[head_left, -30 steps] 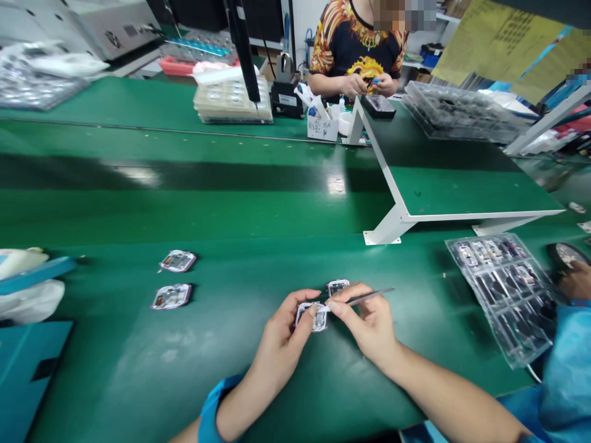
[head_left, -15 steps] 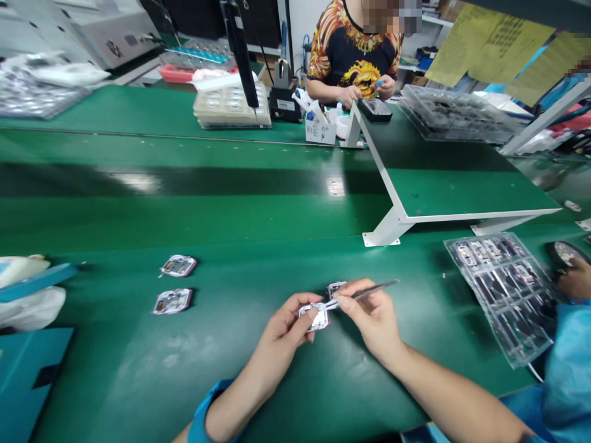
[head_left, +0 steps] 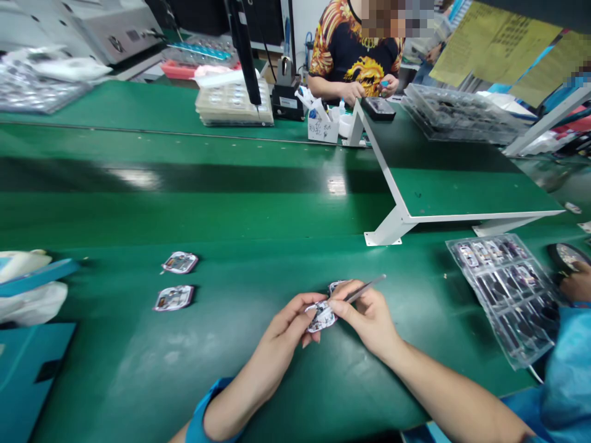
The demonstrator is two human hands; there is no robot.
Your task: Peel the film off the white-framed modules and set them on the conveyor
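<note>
My left hand (head_left: 289,329) pinches a small square electronic part (head_left: 322,316) just above the green belt (head_left: 258,215), tilted toward me. My right hand (head_left: 369,317) grips metal tweezers (head_left: 364,287), their tips at the part's upper edge. A second such part (head_left: 335,286) lies on the belt just behind my fingers. Two more parts (head_left: 180,263) (head_left: 173,298) lie on the belt to the left.
A clear blister tray (head_left: 508,289) of parts lies at the right, beside another person's blue sleeve (head_left: 570,363) and hand. A white-legged green shelf (head_left: 443,178) stands behind it. A person in a patterned shirt (head_left: 357,43) works across the belt. Stacked trays (head_left: 233,101) and a teal box (head_left: 28,363) sit around.
The part in my left hand has tipped up onto its edge. My right hand and the tweezers have closed in on it slightly to the left.
</note>
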